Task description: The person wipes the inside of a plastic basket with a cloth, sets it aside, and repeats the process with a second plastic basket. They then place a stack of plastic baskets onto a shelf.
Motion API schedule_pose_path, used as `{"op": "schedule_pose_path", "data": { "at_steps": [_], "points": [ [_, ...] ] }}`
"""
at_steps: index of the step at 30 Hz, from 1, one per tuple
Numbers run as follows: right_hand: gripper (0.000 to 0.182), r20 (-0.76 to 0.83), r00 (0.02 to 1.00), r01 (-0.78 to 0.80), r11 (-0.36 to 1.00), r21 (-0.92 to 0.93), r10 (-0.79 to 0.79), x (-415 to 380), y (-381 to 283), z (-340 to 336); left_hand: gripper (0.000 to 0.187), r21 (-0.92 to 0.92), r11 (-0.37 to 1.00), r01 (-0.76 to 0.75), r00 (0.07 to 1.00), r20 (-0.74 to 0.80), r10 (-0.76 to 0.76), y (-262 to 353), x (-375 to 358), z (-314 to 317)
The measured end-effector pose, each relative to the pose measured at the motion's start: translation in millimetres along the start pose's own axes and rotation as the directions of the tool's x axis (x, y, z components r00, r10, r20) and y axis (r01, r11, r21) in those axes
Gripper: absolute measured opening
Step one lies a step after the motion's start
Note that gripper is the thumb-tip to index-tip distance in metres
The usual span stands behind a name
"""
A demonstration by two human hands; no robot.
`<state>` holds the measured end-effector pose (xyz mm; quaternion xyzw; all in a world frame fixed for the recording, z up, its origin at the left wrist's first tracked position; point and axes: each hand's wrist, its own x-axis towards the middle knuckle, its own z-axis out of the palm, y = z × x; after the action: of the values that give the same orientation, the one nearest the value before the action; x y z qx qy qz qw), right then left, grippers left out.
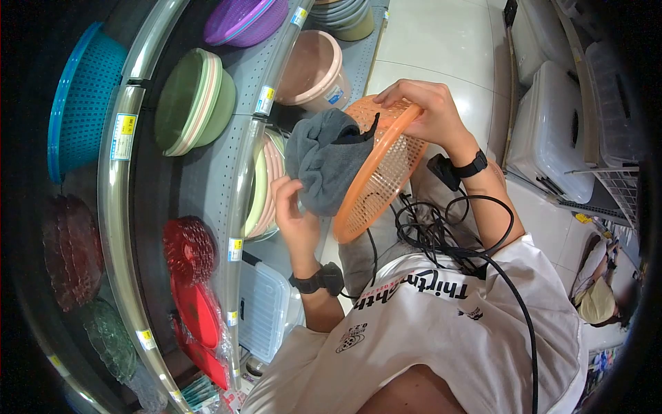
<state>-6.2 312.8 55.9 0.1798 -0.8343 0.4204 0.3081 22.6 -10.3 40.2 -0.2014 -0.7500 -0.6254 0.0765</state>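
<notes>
My right hand point(429, 110) is closed on the rim of an orange perforated plastic basket point(407, 148), which is tilted on its side in front of my body. Beside its open mouth is a bunched dark grey cloth point(323, 162), with a thin black strip sticking out near the basket. My left hand point(295, 210) pinches the cloth's lower left side, thumb and fingers pressed against it. Whether part of the cloth lies inside the basket is hidden by the rim. Black bands with small devices sit on both wrists.
Shelves on the left carry green basins point(196, 103), a blue basket point(83, 103), a pink bucket point(314, 69) and red trays point(196, 303). A looped black cable point(441, 228) hangs across my front. Clear storage boxes point(552, 131) stand on the right over the tiled floor point(441, 45).
</notes>
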Motion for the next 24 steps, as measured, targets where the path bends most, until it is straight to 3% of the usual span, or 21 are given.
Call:
{"op": "schedule_pose_path", "data": {
  "at_steps": [24],
  "points": [
    [0.031,-0.027,0.998,-0.056,0.993,0.108,0.059,-8,15,6,0.043,-0.021,1.0,-0.002,1.0,0.004,0.002,2,1,2]
  ]
}}
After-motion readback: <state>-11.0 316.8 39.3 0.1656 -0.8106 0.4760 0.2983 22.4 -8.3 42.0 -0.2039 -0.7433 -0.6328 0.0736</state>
